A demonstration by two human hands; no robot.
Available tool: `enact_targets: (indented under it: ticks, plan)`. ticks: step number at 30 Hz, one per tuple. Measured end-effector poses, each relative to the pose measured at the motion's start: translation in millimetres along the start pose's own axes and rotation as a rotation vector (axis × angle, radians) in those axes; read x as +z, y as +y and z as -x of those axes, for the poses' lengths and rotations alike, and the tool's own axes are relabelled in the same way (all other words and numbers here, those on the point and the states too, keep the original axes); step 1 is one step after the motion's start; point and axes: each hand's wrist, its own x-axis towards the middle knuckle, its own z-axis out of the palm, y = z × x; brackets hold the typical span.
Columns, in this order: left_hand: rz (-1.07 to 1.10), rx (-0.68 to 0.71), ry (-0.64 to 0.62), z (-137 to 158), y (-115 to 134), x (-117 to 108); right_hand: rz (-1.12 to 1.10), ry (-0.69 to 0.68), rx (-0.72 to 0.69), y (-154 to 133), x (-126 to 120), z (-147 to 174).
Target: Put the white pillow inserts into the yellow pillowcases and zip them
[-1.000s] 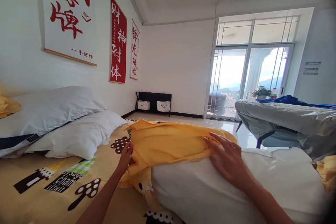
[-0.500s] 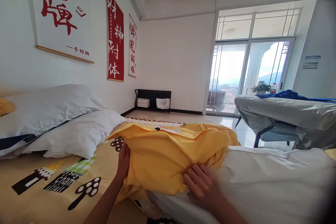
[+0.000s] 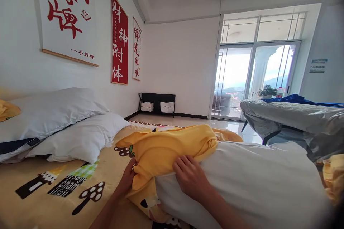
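Observation:
A white pillow [image 3: 249, 182] lies across the bed in front of me, its left end inside a yellow pillowcase [image 3: 163, 150]. My left hand [image 3: 130, 173] is closed on the case's left side, with the fingertips partly hidden by the cloth. My right hand [image 3: 189, 175] has its fingers curled over the white pillow, right at the edge of the yellow fabric. Below the hands, a loose flap of the case with a printed cartoon face [image 3: 150, 204] hangs down over the sheet.
Two white pillows [image 3: 72, 136] are stacked at the left on a patterned tan bedsheet [image 3: 107, 171]. More yellow cloth [image 3: 333, 175] is at the right edge. Beyond the bed stand a covered table [image 3: 295, 111], a chair [image 3: 279, 137] and a low black rack [image 3: 157, 102].
My right hand has moved left and slightly up along the pillow. The yellow case has flattened and bunched leftward, and its printed flap shows more below. My left hand is slightly lower.

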Motion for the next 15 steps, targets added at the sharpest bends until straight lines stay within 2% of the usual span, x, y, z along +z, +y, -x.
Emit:
enact_targets:
  ticks: [3,5,7,9,10,12,13,15]
  plan:
    - [0.006,-0.031,-0.037,-4.8,3.4,-16.2,0.037,-0.064,0.076,-24.2,16.4,-9.3]
    - [-0.001,-0.029,-0.018,-10.7,9.0,-30.0,0.063,-0.073,0.108,-38.0,25.8,-10.1]
    - [-0.014,-0.008,0.063,-14.8,17.6,-40.7,0.029,-0.089,0.065,-49.3,32.9,-5.4]
    - [-0.033,0.054,0.211,-14.9,30.7,-45.7,-0.028,-0.124,-0.016,-57.8,37.2,3.1]
    - [-0.074,0.125,0.307,-13.2,39.4,-45.9,-0.054,-0.145,-0.052,-61.0,38.3,7.6]
    - [-0.238,0.358,0.448,-7.7,61.4,-42.1,-0.110,-0.196,-0.101,-64.9,37.6,14.7]
    - [-0.360,0.507,0.459,-5.0,74.0,-38.3,-0.144,-0.232,-0.116,-65.8,35.8,16.8]
    - [-0.608,0.754,0.316,-3.4,99.5,-27.9,-0.220,-0.338,-0.134,-65.9,28.4,17.2]
